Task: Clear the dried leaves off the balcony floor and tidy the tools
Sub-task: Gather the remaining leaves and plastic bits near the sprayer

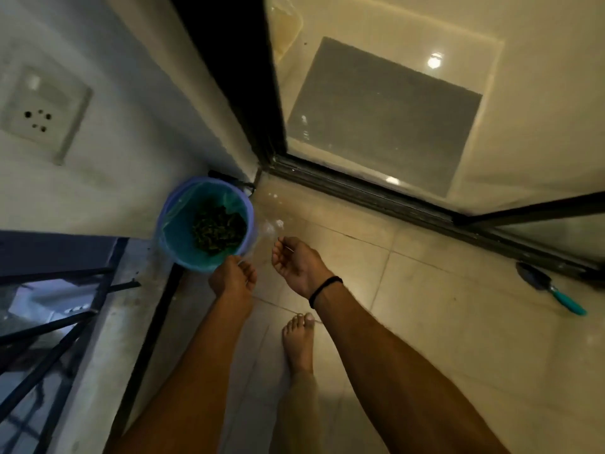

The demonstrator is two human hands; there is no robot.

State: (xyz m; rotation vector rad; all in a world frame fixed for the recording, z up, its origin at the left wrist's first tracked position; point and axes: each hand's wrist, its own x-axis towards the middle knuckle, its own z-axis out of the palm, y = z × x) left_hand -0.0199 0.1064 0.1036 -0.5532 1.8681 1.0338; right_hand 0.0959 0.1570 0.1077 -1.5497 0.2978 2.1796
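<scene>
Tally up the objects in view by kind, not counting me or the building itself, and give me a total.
Bucket: 1
Trowel: 1
Mat: 1
Wall socket: 1
Total: 4

Home balcony after dark.
A pale tiled floor meets a dark-framed sliding glass door, with a grey mat in the lit room behind. A metal railing closes the outer edge. A wall socket sits above a lined blue bin, and a garden trowel lies by the door track.
</scene>
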